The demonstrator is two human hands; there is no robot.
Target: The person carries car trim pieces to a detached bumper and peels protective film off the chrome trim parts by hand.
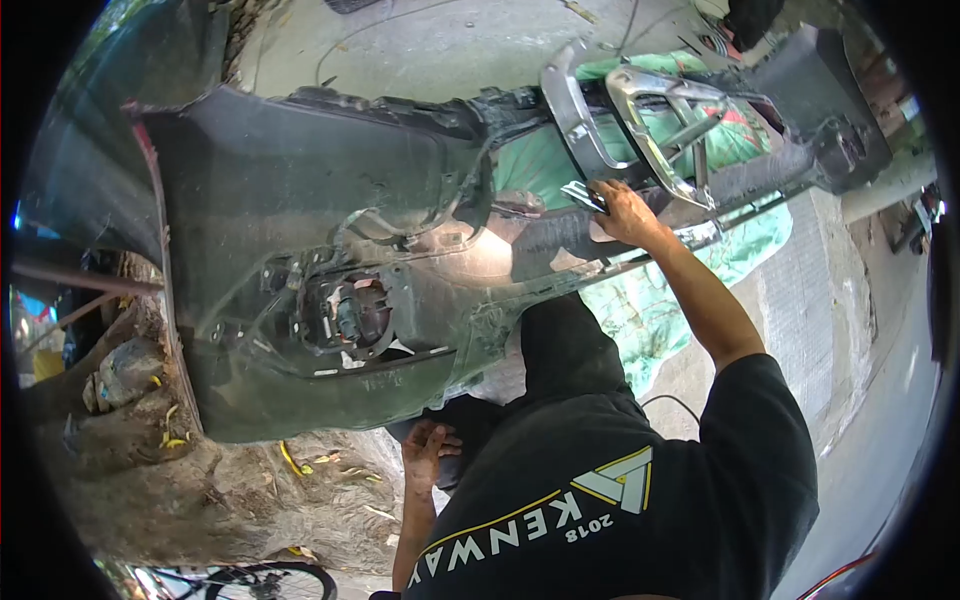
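A large dark bumper-like panel [290,180] lies across the view with its inner side showing. My right hand [625,215] is at its middle edge, with the fingers closed on a small silver-and-dark item [583,196]; its exact kind is unclear. Just beyond that hand, a curved silver frame [585,125] and a second looped silver frame [650,125] rest on the panel. Low in the view, my left hand [430,455] is beside my dark-clothed leg, its fingers loosely bent and apart, with nothing visible in them.
Green sacking [650,315] lies under the panel on the concrete ground [800,330]. Tree roots or rough earth [230,500] spread at lower left, with a bicycle wheel [270,582] at the bottom edge. A pale pipe [885,192] stands at the right.
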